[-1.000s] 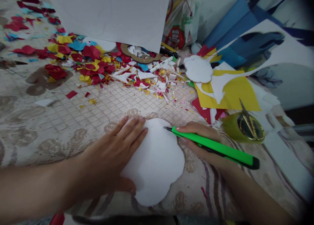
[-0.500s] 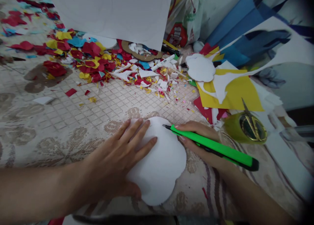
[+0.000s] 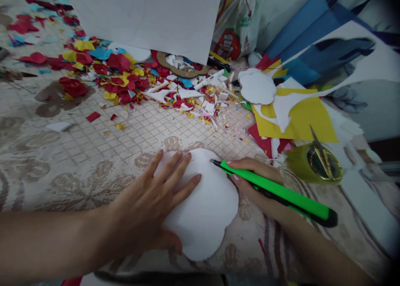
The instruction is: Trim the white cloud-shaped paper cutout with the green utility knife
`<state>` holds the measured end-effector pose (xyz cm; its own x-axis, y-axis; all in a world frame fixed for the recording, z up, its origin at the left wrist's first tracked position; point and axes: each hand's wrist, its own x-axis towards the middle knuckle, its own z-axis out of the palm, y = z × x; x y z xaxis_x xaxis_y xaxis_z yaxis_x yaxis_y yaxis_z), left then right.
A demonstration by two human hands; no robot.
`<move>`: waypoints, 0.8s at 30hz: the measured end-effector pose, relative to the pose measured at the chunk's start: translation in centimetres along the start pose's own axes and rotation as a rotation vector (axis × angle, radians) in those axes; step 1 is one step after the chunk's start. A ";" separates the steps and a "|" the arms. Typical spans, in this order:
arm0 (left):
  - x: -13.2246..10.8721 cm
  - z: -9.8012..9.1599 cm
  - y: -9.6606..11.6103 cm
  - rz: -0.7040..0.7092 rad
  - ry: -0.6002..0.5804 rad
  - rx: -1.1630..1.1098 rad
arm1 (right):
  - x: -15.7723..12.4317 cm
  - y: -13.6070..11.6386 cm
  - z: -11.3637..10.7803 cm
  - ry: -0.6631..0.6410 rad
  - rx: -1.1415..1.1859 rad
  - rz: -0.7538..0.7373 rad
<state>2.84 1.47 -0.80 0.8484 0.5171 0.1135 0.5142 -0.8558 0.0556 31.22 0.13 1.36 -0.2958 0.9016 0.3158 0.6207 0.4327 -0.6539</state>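
Note:
A white scalloped piece of board or thick paper (image 3: 208,213) lies on the patterned tablecloth in front of me. My left hand (image 3: 162,198) rests flat on its left part, fingers spread. In my right hand (image 3: 253,182) is a green utility knife (image 3: 281,190), gripped between thumb and fingers. Its blade points left and is at the upper right part of the white piece; whether the tip touches the surface I cannot tell.
Colourful paper scraps (image 3: 121,75) spread across the back left. A large white sheet (image 3: 143,19) stands behind them. At the right are yellow paper (image 3: 300,115), a tape roll (image 3: 295,163) with gold-handled scissors (image 3: 323,157) on it, and a blue bag (image 3: 300,32).
The knife and my right hand have shifted slightly to the right, and the knife's rear end sits lower. My left hand stays on the white piece. The view has moved a little.

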 end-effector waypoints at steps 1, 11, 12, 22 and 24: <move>0.0 0.0 0.0 -0.002 0.001 0.002 | -0.1 0.0 0.0 0.002 -0.004 0.004; 0.0 0.1 0.3 -0.021 0.034 -0.024 | 0.0 -0.9 0.3 0.050 -0.071 -0.026; 0.1 0.0 0.1 -0.014 0.036 -0.034 | 0.0 -0.9 0.3 0.051 -0.076 -0.022; 0.6 -0.8 -1.3 0.123 -0.056 -0.168 | -0.5 -0.6 0.5 0.056 -0.098 -0.071; 0.4 -0.6 -1.2 0.103 -0.062 -0.155 | -0.5 -0.8 0.4 0.051 -0.106 -0.082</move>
<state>2.52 2.71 -0.25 0.9039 0.4227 0.0653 0.4033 -0.8931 0.1993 30.58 -0.63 1.40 -0.3130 0.8607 0.4016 0.6702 0.4997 -0.5487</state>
